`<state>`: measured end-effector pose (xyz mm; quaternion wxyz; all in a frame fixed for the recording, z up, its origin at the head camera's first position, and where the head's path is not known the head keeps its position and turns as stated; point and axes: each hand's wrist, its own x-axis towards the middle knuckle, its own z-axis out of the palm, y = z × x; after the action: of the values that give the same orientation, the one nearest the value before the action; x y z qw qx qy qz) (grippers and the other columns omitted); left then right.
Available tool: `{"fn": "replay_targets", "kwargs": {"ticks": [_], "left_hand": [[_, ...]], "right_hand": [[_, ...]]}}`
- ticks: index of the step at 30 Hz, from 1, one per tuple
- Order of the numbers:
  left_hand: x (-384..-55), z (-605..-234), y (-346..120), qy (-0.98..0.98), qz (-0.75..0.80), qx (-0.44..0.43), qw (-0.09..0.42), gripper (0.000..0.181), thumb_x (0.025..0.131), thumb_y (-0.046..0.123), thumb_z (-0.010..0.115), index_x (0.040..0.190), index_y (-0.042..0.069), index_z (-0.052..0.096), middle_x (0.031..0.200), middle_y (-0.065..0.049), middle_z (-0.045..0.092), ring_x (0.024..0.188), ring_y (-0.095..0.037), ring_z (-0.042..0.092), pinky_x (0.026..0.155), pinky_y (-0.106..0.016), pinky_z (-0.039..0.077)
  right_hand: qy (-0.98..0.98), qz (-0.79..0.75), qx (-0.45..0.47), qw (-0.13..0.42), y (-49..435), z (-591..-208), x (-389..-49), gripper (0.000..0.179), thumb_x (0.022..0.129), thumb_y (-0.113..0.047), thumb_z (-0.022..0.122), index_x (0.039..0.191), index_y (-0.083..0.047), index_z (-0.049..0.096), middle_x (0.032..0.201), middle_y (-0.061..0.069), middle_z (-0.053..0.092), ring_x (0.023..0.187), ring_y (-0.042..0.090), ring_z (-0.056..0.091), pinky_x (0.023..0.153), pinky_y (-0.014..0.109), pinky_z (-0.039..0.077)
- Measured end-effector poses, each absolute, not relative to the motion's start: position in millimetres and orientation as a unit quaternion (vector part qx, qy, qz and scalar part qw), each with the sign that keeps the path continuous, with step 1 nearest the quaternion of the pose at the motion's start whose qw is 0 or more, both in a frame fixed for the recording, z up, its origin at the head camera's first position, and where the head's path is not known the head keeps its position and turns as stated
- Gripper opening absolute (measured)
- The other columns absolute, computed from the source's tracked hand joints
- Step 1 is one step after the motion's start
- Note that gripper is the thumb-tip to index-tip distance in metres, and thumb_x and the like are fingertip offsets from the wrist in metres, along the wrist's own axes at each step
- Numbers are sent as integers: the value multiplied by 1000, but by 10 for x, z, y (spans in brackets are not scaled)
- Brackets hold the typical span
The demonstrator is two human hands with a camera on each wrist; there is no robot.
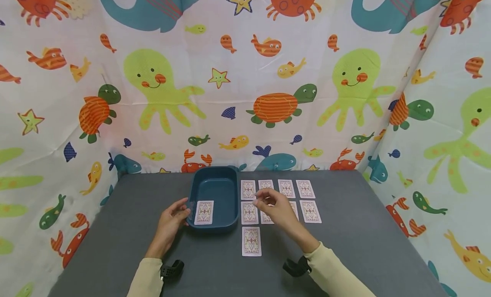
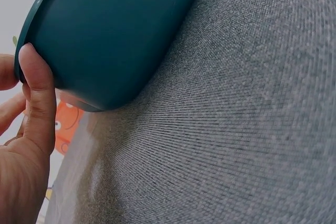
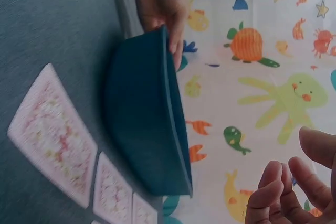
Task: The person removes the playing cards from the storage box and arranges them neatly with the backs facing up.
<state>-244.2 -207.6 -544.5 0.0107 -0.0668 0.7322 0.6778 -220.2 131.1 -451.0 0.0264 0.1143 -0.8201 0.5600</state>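
A dark teal plastic basin (image 1: 222,190) stands on the grey table, with one patterned playing card (image 1: 203,212) lying face down in it. My left hand (image 1: 170,224) pinches the basin's left rim. In the left wrist view, the thumb (image 2: 38,87) presses the outer wall while the other fingers reach past the rim. Above the rows of face-down cards right of the basin hovers my right hand (image 1: 278,209), fingers loosely bent and holding nothing, as the right wrist view also shows. It partly covers some cards of the middle row.
Face-down cards form two rows beside the basin, ending at the right with a card (image 1: 310,211). A single card (image 1: 251,241) lies nearest me, below the left column. A cloth (image 1: 230,96) printed with sea animals hangs behind the table (image 1: 345,237) and along its sides.
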Motion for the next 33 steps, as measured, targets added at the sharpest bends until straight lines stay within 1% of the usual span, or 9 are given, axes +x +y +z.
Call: {"fn": "replay_targets", "kwargs": {"ticks": [4, 8, 11, 15, 20, 23, 28, 33], "left_hand": [[-2449, -5449, -2089, 731, 679, -66, 10, 44, 97, 12, 59, 140, 14, 52, 120, -11, 46, 96, -20, 55, 70, -28, 54], [-2443, -5452, -2085, 728, 682, -66, 10, 44, 97, 11, 59, 140, 14, 52, 121, -13, 46, 96, -20, 55, 70, -28, 54], [-2438, -5441, -2082, 728, 682, -66, 8, 44, 97, 12, 59, 140, 14, 53, 121, -13, 46, 97, -21, 56, 70, -28, 54], [-2434, -5430, -2080, 729, 681, -67, 9, 43, 97, 12, 59, 140, 14, 52, 121, -12, 46, 97, -21, 56, 70, -28, 54], [-2436, -5431, -2079, 727, 683, -68, 7, 43, 97, 12, 59, 140, 14, 53, 120, -12, 46, 98, -23, 55, 70, -28, 54], [-2441, -5443, -2081, 725, 685, -67, 7, 43, 97, 12, 59, 139, 14, 53, 118, -11, 46, 98, -24, 55, 70, -29, 54], [-2455, -5457, -2089, 722, 689, -69, 5, 43, 96, 11, 60, 139, 14, 54, 115, -8, 47, 97, -22, 57, 69, -29, 54], [-2450, -5455, -2085, 724, 686, -69, 4, 44, 96, 11, 60, 140, 13, 53, 116, -9, 47, 99, -25, 56, 69, -29, 54]], "right_hand": [[-819, 561, 118, 23, 1179, -4404, -2218, 22, 92, -12, 67, 113, -5, 66, 102, 12, 63, 94, 22, 59, 77, 24, 49], [-815, 565, 125, 27, 1057, -4372, -2257, 24, 92, -16, 68, 114, -6, 67, 102, 10, 64, 95, 19, 57, 83, 27, 48], [-807, 573, 140, 33, 976, -4377, -2292, 25, 91, -21, 70, 113, -9, 68, 101, 8, 64, 94, 17, 56, 81, 30, 47], [-797, 582, 159, 35, 882, -4394, -2325, 23, 91, -23, 70, 112, -15, 69, 101, 5, 64, 95, 16, 57, 83, 30, 48], [-786, 591, 177, 32, 761, -4441, -2335, 25, 92, -21, 69, 116, -15, 68, 102, 7, 64, 97, 18, 59, 85, 31, 49], [-784, 594, 178, 20, 687, -4475, -2334, 28, 92, -23, 69, 118, -16, 68, 104, 8, 64, 99, 20, 59, 86, 30, 49], [-790, 588, 177, 2, 569, -4527, -2378, 32, 91, -28, 70, 121, -20, 67, 107, 5, 65, 100, 20, 59, 82, 29, 49], [-804, 569, 173, -9, 476, -4593, -2468, 34, 91, -31, 70, 123, -21, 66, 107, 3, 65, 98, 17, 59, 79, 29, 50]]}}
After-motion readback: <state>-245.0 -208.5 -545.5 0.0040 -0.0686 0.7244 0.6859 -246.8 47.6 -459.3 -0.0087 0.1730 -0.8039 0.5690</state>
